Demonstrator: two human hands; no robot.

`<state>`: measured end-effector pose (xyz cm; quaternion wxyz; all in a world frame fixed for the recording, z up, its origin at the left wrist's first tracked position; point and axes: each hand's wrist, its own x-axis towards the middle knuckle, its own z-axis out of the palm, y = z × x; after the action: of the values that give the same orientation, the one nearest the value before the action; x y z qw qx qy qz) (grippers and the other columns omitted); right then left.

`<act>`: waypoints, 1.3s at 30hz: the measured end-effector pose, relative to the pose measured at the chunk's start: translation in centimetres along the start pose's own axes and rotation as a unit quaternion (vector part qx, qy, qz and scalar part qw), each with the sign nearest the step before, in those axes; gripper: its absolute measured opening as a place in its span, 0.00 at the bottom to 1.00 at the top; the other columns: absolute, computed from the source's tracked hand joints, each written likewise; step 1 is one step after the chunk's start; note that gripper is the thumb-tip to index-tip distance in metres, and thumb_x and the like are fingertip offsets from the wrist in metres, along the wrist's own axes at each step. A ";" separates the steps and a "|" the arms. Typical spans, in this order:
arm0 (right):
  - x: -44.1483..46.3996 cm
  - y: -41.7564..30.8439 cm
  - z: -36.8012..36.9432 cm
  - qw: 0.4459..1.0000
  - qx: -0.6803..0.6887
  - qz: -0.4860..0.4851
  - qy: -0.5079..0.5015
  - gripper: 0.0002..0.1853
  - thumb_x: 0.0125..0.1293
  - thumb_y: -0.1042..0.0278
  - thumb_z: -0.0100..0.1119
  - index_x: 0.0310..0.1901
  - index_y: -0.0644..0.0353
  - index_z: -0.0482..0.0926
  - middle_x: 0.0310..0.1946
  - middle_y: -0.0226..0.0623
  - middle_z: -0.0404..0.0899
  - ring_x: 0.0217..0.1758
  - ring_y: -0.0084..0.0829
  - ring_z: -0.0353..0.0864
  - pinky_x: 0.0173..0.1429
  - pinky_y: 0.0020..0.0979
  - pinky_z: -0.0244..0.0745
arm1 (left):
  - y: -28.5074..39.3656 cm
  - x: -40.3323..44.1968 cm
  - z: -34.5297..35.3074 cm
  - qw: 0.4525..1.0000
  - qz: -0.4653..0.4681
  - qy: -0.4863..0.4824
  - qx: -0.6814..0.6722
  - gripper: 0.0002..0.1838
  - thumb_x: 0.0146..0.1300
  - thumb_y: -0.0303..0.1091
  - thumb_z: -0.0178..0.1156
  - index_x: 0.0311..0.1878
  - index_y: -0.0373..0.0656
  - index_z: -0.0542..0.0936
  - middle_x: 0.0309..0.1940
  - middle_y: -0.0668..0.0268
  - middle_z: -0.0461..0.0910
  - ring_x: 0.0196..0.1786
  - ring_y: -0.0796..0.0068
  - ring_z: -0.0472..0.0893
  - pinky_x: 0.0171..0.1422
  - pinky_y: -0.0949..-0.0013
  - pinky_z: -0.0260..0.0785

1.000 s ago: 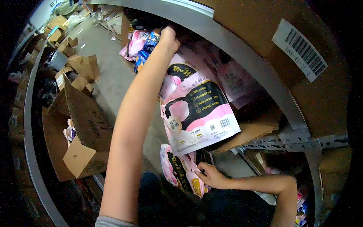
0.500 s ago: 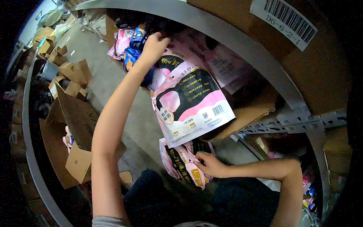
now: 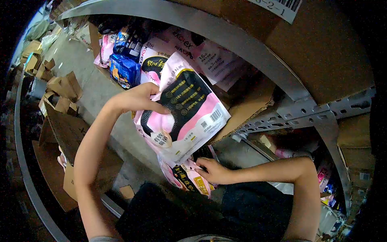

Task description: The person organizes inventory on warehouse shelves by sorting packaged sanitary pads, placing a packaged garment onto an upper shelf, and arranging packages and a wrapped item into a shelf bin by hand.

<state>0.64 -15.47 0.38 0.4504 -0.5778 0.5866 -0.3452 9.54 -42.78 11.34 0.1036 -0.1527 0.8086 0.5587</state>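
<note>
My left hand (image 3: 145, 99) grips the left edge of a large pink, white and black package (image 3: 191, 107), its thumb lying across the front. The package tilts over the front edge of an open carton. Below it, my right hand (image 3: 211, 171) holds a smaller pink and black package (image 3: 185, 177) by its right side, near my lap. Behind the large package, another pink package with black lettering (image 3: 155, 60) stands in the carton. Blue packages (image 3: 125, 70) lie to its left.
A grey metal shelf beam (image 3: 242, 42) arches over the carton (image 3: 258, 101). A labelled cardboard box (image 3: 322, 52) sits above at the right. Open cardboard boxes (image 3: 66, 86) stand along the aisle floor (image 3: 98, 99) at the left, and a perforated metal bar (image 3: 282, 117) runs at the right.
My left hand has come down from the back of the carton and taken hold of the large package. My right hand still holds the smaller one. The view has shifted.
</note>
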 end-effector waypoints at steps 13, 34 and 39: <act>-0.1 1.1 1.1 0.996 -0.084 0.014 -0.004 0.08 0.52 0.71 0.49 0.29 0.68 0.66 0.26 0.47 0.68 0.31 0.43 0.69 0.35 0.34 0.64 | 7.1 9.8 13.2 0.948 0.050 0.215 0.231 0.13 0.43 0.31 0.50 0.31 0.30 0.69 0.25 0.48 0.73 0.31 0.53 0.75 0.37 0.60 0.66; 2.6 -12.6 -5.2 0.993 0.102 -0.015 0.052 0.07 0.53 0.71 0.50 0.29 0.64 0.65 0.22 0.32 0.64 0.24 0.20 0.63 0.24 0.21 0.59 | 1.6 -6.5 0.2 0.909 0.031 0.415 0.003 0.20 0.58 0.44 0.42 0.36 0.34 0.72 0.29 0.64 0.74 0.34 0.78 0.71 0.40 0.76 0.61; 2.6 -14.3 -8.0 0.961 0.209 -0.030 0.180 0.04 0.55 0.75 0.49 0.30 0.61 0.64 0.21 0.22 0.60 0.23 0.09 0.56 0.22 0.13 0.51 | 2.2 -10.0 1.5 0.867 -0.094 0.476 0.117 0.25 0.57 0.50 0.41 0.42 0.34 0.69 0.35 0.60 0.73 0.35 0.75 0.71 0.43 0.73 0.61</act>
<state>-1.33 -20.33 16.12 0.4376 -0.4168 0.5548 -0.5718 18.03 -39.30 16.09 -0.2245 -0.4623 0.8010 0.3070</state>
